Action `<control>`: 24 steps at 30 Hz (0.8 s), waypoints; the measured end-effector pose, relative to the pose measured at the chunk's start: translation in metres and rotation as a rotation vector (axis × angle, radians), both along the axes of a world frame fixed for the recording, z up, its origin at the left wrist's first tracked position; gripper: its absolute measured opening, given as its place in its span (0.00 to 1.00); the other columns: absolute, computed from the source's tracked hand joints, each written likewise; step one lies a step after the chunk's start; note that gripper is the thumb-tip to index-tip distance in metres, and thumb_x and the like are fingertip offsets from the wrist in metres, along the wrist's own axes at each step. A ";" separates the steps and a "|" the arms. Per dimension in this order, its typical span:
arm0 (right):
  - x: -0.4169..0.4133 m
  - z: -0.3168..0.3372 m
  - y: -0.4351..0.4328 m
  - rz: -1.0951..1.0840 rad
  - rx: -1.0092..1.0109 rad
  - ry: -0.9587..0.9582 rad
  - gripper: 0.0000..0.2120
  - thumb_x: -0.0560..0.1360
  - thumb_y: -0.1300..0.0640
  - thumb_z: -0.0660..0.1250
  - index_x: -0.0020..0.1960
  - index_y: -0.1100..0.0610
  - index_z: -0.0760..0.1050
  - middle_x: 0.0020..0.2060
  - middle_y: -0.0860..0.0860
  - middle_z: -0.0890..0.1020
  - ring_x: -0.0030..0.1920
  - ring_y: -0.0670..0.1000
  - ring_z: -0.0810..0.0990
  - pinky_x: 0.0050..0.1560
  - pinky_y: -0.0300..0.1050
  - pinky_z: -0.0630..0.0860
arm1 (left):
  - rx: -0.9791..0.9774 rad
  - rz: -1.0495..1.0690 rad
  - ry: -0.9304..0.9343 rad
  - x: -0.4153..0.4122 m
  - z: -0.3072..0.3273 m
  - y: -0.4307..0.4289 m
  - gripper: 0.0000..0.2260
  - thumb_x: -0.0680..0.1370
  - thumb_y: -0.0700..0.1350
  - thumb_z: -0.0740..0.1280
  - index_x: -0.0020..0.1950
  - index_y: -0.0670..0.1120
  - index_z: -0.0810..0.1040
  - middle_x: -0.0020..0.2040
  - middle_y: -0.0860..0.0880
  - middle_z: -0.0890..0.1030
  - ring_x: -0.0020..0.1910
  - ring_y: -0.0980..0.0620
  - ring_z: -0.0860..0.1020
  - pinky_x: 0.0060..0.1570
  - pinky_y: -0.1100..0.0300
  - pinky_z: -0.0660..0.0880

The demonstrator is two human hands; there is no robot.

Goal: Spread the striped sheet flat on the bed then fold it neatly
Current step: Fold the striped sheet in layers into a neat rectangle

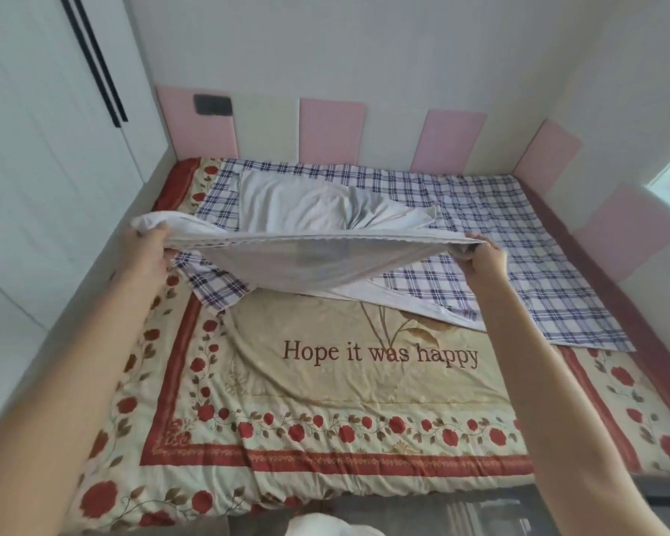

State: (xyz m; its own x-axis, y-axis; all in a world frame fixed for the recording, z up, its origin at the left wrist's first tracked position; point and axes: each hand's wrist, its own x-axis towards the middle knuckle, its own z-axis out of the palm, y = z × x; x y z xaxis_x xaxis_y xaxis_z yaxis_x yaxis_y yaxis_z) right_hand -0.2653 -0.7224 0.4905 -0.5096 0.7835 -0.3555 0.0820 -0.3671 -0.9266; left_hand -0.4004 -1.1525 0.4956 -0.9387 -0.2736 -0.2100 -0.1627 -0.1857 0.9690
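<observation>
While left grip (148, 245) and right grip (482, 257) clench the striped sheet (306, 265) by its lifted edge — midair | quilt (325, 384): near half open.

left hand (151, 245) + right hand (484, 257): grip sheet (306, 265) edge | raised above bed (364, 412)

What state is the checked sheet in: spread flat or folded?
Neither: the sheet is part lifted. The left hand and right hand hold its near edge up, pale underside showing; the rest lies on the quilt.
</observation>
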 end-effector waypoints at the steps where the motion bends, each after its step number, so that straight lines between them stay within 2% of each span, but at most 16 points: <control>1: 0.001 0.015 -0.006 -0.084 -0.133 0.184 0.14 0.78 0.72 0.54 0.44 0.62 0.75 0.40 0.56 0.78 0.39 0.53 0.79 0.41 0.45 0.81 | 0.105 -0.008 0.040 -0.003 0.016 0.007 0.07 0.77 0.34 0.63 0.53 0.43 0.74 0.46 0.48 0.79 0.42 0.53 0.77 0.37 0.61 0.76; 3: 0.011 0.025 -0.017 -0.159 -0.276 0.276 0.09 0.79 0.69 0.58 0.54 0.65 0.75 0.41 0.57 0.77 0.37 0.52 0.79 0.42 0.44 0.81 | 0.259 -0.086 0.018 0.004 0.025 0.022 0.07 0.80 0.35 0.57 0.51 0.42 0.74 0.39 0.52 0.81 0.42 0.53 0.75 0.36 0.63 0.78; 5: 0.023 0.023 -0.026 -0.106 -0.352 0.242 0.05 0.78 0.66 0.61 0.51 0.65 0.74 0.38 0.54 0.75 0.32 0.47 0.75 0.30 0.32 0.75 | 0.221 -0.170 -0.120 0.019 0.003 0.031 0.15 0.83 0.40 0.51 0.67 0.38 0.69 0.55 0.52 0.80 0.54 0.51 0.75 0.52 0.62 0.76; 7: 0.037 0.006 -0.032 -0.103 -0.386 0.192 0.07 0.78 0.65 0.55 0.45 0.61 0.70 0.37 0.52 0.72 0.34 0.47 0.71 0.25 0.34 0.72 | 0.245 -0.136 -0.252 0.032 -0.025 0.026 0.19 0.84 0.45 0.49 0.73 0.41 0.64 0.66 0.47 0.74 0.64 0.46 0.73 0.64 0.54 0.69; 9: 0.057 -0.006 -0.044 -0.078 -0.421 0.179 0.13 0.79 0.63 0.49 0.47 0.60 0.72 0.41 0.55 0.76 0.41 0.53 0.75 0.37 0.47 0.77 | 0.224 -0.210 -0.256 0.041 -0.040 0.015 0.16 0.83 0.46 0.53 0.65 0.42 0.74 0.49 0.47 0.82 0.49 0.45 0.78 0.54 0.55 0.77; 10: 0.064 -0.014 -0.049 -0.051 -0.394 0.127 0.15 0.78 0.63 0.49 0.48 0.59 0.75 0.41 0.57 0.78 0.42 0.55 0.77 0.39 0.50 0.77 | 0.203 -0.248 -0.262 0.046 -0.046 0.010 0.15 0.82 0.46 0.54 0.55 0.44 0.79 0.39 0.48 0.82 0.42 0.47 0.78 0.41 0.61 0.79; 11: 0.074 -0.022 -0.054 -0.003 -0.347 0.052 0.15 0.78 0.63 0.50 0.46 0.59 0.76 0.37 0.57 0.80 0.38 0.56 0.79 0.38 0.49 0.78 | 0.171 -0.282 -0.297 0.051 -0.050 0.007 0.18 0.82 0.48 0.54 0.44 0.46 0.81 0.32 0.49 0.80 0.37 0.49 0.77 0.30 0.65 0.76; 12: 0.090 -0.036 -0.059 0.044 -0.314 -0.035 0.14 0.77 0.63 0.52 0.44 0.59 0.76 0.32 0.56 0.80 0.32 0.55 0.80 0.33 0.45 0.78 | 0.119 -0.346 -0.365 0.059 -0.056 0.001 0.20 0.82 0.52 0.54 0.40 0.46 0.81 0.30 0.48 0.80 0.35 0.50 0.77 0.28 0.66 0.73; 13: 0.101 -0.047 -0.064 0.096 -0.308 -0.112 0.13 0.77 0.64 0.53 0.42 0.60 0.76 0.28 0.56 0.80 0.27 0.54 0.79 0.28 0.42 0.77 | 0.082 -0.435 -0.440 0.066 -0.061 -0.003 0.22 0.80 0.59 0.56 0.44 0.45 0.81 0.35 0.46 0.82 0.37 0.49 0.78 0.33 0.63 0.74; 15: 0.129 -0.065 -0.081 0.224 -0.258 -0.306 0.13 0.77 0.67 0.53 0.39 0.63 0.74 0.23 0.56 0.78 0.23 0.53 0.78 0.23 0.39 0.75 | -0.127 -0.617 -0.618 0.071 -0.077 -0.016 0.33 0.68 0.69 0.66 0.62 0.46 0.75 0.58 0.42 0.78 0.55 0.43 0.77 0.55 0.50 0.75; 17: 0.126 -0.071 -0.098 0.286 -0.196 -0.413 0.10 0.77 0.68 0.54 0.42 0.64 0.73 0.23 0.55 0.77 0.23 0.52 0.78 0.25 0.39 0.76 | -0.329 -0.743 -0.646 0.069 -0.088 -0.027 0.34 0.70 0.56 0.73 0.71 0.43 0.68 0.72 0.42 0.65 0.69 0.41 0.66 0.67 0.48 0.65; 19: 0.118 -0.057 -0.096 0.202 -0.121 -0.332 0.10 0.78 0.65 0.56 0.51 0.63 0.76 0.30 0.52 0.81 0.32 0.50 0.82 0.35 0.41 0.79 | -0.345 -0.673 -0.566 0.065 -0.066 -0.025 0.25 0.74 0.45 0.71 0.69 0.39 0.70 0.68 0.40 0.70 0.64 0.41 0.71 0.57 0.50 0.72; 20: 0.111 -0.037 -0.091 0.111 -0.034 -0.365 0.12 0.79 0.63 0.57 0.56 0.61 0.77 0.36 0.51 0.82 0.38 0.49 0.82 0.40 0.42 0.80 | -0.248 -0.557 -0.495 0.061 -0.048 -0.022 0.19 0.75 0.44 0.70 0.64 0.40 0.73 0.61 0.40 0.76 0.56 0.43 0.76 0.48 0.52 0.75; 21: 0.104 -0.014 -0.085 0.092 0.011 -0.243 0.11 0.78 0.62 0.58 0.56 0.60 0.78 0.38 0.49 0.82 0.42 0.49 0.82 0.41 0.42 0.80 | -0.098 -0.468 -0.383 0.053 -0.033 -0.023 0.12 0.76 0.45 0.68 0.57 0.43 0.76 0.52 0.43 0.80 0.48 0.46 0.79 0.41 0.56 0.76; 23: 0.119 0.038 -0.072 0.038 0.050 0.216 0.09 0.76 0.64 0.62 0.46 0.56 0.81 0.34 0.47 0.83 0.38 0.48 0.82 0.35 0.41 0.80 | 0.089 -0.364 -0.133 0.057 0.001 -0.021 0.03 0.77 0.46 0.66 0.46 0.47 0.76 0.37 0.49 0.82 0.36 0.52 0.79 0.31 0.62 0.76; 24: 0.132 0.053 -0.069 -0.041 0.065 0.338 0.12 0.76 0.65 0.63 0.42 0.53 0.81 0.32 0.45 0.83 0.35 0.46 0.82 0.34 0.41 0.80 | 0.126 -0.339 -0.059 0.058 0.004 -0.022 0.03 0.76 0.47 0.67 0.46 0.48 0.76 0.37 0.51 0.82 0.35 0.53 0.79 0.31 0.63 0.76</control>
State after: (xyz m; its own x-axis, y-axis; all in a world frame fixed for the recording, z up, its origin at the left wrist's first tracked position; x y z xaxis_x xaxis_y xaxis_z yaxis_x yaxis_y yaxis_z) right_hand -0.1337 -0.7917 0.5432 -0.5579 0.8211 -0.1205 -0.2470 -0.3029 -0.9205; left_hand -0.3420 -1.1747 0.4994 -0.9568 0.0826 -0.2788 -0.2905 -0.2290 0.9291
